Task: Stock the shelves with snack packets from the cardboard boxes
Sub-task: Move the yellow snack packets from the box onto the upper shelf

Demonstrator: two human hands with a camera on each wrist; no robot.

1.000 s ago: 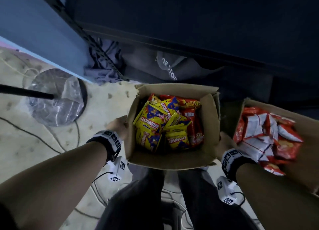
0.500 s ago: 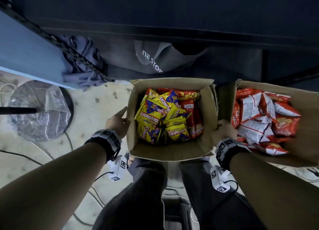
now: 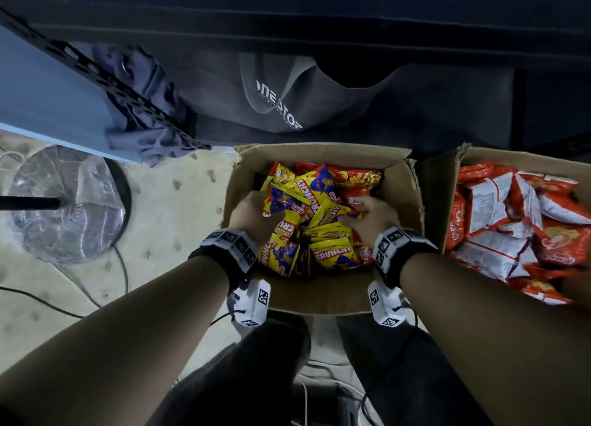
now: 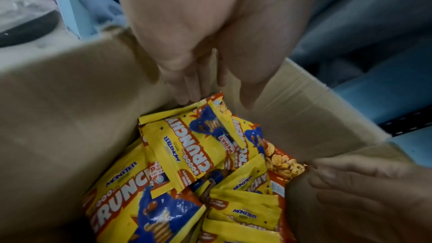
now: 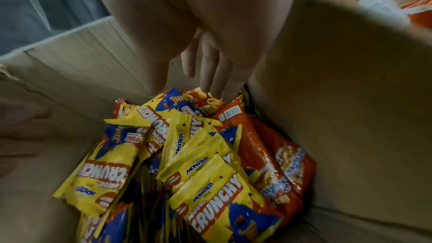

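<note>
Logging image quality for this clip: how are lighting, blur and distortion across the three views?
Head view: dim, wide-angle curved edges, yellow Crunchy packets legible. Left wrist view: left hand close and soft, cardboard box wall blurred. Right wrist view: dim, box flap smeared.

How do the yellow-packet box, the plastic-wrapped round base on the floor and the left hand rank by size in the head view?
Largest to smallest as they look:
1. Yellow-packet box
2. Plastic-wrapped round base
3. Left hand
The hand is partly hidden by packets, yet plainly smallest.
</note>
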